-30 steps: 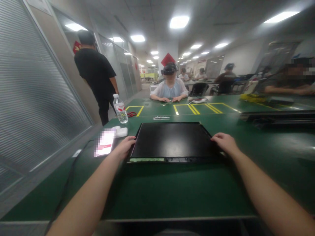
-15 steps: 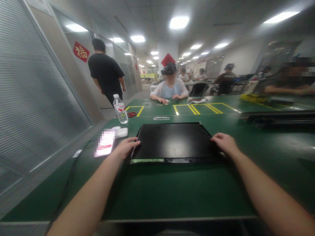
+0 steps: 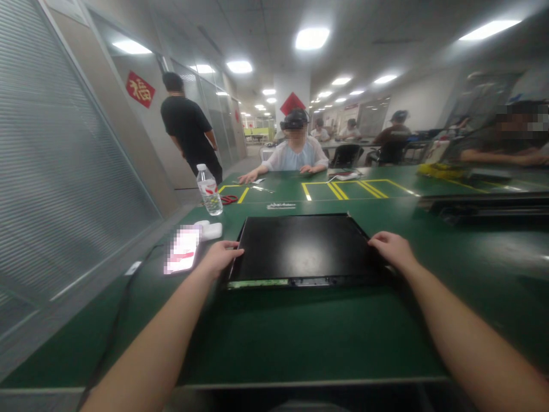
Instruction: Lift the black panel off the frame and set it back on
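A flat black display panel (image 3: 295, 246) is in front of me over the green table, with a strip of green circuit board (image 3: 259, 283) along its near edge. My left hand (image 3: 222, 257) grips its left edge, thumb on top and the other fingers partly hidden at the side. At the right edge, my right hand (image 3: 391, 249) pinches the rim between thumb and fingers. A dark frame edge shows just beyond the panel's sides and back. I cannot tell whether the panel lies fully flat or is slightly raised.
Left of the panel are a lit phone (image 3: 183, 249), a white case (image 3: 210, 230), a water bottle (image 3: 209, 191) and red-handled scissors (image 3: 229, 199). Dark long parts (image 3: 484, 207) lie to the right. Across the table (image 3: 326, 343) sits a co-worker (image 3: 295, 151); another person (image 3: 189, 126) stands at left.
My hands and the panel have hardly moved. The co-worker opposite has reached one hand out toward the scissors' side. The standing person has shifted slightly to the right.
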### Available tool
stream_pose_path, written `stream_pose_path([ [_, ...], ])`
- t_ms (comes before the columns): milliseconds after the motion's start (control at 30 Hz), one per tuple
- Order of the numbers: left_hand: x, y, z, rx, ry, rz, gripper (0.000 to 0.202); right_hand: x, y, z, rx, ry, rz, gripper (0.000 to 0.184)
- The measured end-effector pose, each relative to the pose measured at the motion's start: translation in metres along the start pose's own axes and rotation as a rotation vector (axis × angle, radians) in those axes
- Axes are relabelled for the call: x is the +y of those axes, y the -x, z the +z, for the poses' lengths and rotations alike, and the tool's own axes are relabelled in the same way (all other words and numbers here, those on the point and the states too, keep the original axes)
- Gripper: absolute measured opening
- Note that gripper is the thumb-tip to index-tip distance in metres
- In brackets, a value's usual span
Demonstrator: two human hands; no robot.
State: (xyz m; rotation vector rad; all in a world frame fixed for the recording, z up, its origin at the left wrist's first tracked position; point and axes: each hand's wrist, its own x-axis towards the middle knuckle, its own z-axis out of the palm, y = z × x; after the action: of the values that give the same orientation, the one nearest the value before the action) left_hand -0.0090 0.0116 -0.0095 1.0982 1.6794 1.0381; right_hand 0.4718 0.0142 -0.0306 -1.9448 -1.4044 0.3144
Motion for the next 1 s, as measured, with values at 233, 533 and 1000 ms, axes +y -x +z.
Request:
stream_pose_path([
  [233,0.006,0.007,0.008,-0.024,0.139,-0.052,0.023,0.0,-0.001,0.001,0.009,0.002,-0.022,0.013],
  [533,0.014,0.015,0.013,-0.019,0.31,-0.016,0.03,-0.002,0.001,0.0,-0.016,-0.01,0.0,0.014],
  [1000,0.023,0.027,0.014,-0.12,0.49,0.211,0.055,0.014,-0.013,0.007,0.036,-0.288,0.14,0.029],
])
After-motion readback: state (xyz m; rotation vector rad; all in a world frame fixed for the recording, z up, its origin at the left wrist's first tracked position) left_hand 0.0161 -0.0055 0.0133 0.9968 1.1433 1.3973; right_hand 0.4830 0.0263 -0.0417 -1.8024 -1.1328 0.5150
